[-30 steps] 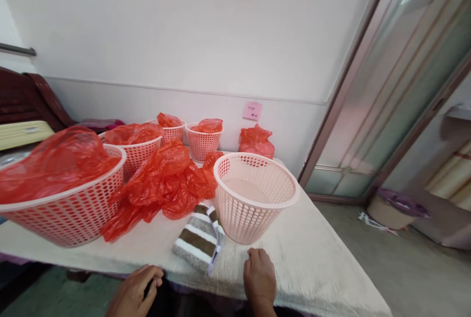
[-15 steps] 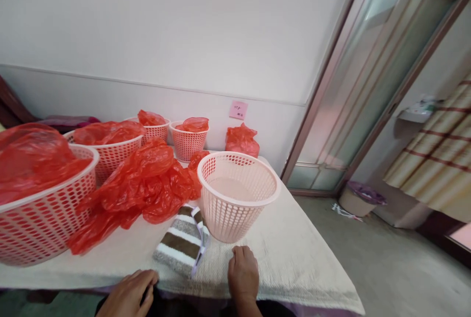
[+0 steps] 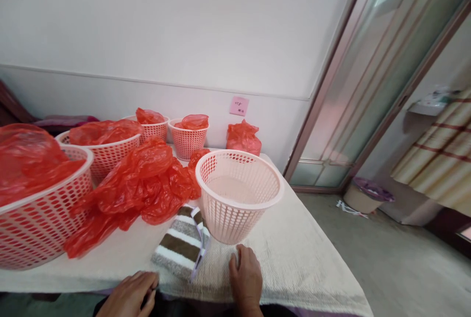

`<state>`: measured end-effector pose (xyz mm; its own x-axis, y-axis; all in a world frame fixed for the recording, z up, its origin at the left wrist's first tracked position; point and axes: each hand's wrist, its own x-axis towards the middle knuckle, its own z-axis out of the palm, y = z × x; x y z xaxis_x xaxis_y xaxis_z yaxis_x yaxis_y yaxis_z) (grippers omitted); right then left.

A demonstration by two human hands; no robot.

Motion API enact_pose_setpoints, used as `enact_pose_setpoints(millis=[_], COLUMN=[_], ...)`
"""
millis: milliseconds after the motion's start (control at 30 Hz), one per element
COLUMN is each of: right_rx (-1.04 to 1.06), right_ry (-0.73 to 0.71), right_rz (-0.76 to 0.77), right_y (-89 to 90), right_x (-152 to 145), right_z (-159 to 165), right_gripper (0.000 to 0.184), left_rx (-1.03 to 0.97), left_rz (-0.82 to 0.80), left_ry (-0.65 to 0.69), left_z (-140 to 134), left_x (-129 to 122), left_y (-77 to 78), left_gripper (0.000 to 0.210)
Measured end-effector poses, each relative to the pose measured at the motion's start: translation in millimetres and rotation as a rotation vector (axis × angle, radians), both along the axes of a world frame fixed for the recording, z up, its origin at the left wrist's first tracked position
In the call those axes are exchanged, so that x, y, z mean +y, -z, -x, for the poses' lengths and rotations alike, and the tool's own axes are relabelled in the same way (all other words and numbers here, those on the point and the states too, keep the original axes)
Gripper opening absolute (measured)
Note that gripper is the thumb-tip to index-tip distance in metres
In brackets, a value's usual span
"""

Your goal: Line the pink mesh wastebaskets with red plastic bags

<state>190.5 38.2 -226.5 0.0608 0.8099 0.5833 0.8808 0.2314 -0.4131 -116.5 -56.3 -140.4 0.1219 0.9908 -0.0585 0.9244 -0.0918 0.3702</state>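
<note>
My left hand (image 3: 131, 293) rests at the table's front edge, fingers loosely bent, thumb apart and nothing visible in it. On the tabletop lies my right hand (image 3: 246, 277), its fingers pointing forward and the thumb a little apart; it holds nothing I can see. Just beyond it stands a pale pink plastic basket (image 3: 235, 219) with a perforated wall and nothing inside. Between the hands, slightly farther in, is a folded striped towel (image 3: 181, 244) in brown, white and grey with a lilac edge. It lies against or close beside the basket's base; neither hand touches it.
Crumpled red plastic bags (image 3: 147, 184) lie left of the towel. Several pink baskets with red bags stand left and behind, the nearest a large basket (image 3: 44, 228). A tied red bag (image 3: 243, 138) sits by the wall under a pink note (image 3: 239, 106). A bin (image 3: 362, 197) stands on the floor at right.
My right thumb has moved away from the fingers, and that hand sits slightly farther right in view. The left hand, basket and towel stay nearly where they were. The view has shifted slightly.
</note>
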Motion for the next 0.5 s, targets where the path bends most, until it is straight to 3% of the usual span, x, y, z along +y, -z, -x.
enact_pose_setpoints(millis=[167, 500], right_rx=[0.065, 0.464], right_ry=[0.010, 0.093], right_rz=[0.038, 0.362], right_y=[2.8, -15.9], right_x=[2.9, 6.1], right_z=[-1.7, -3.5], right_gripper=[0.020, 0.055], left_rx=[0.002, -0.009], left_rz=[0.004, -0.035], left_ry=[-0.005, -0.054], left_z=[4.5, 20.2], left_x=[-0.4, -8.9], left_y=[0.9, 7.7], left_gripper=[0.021, 0.020])
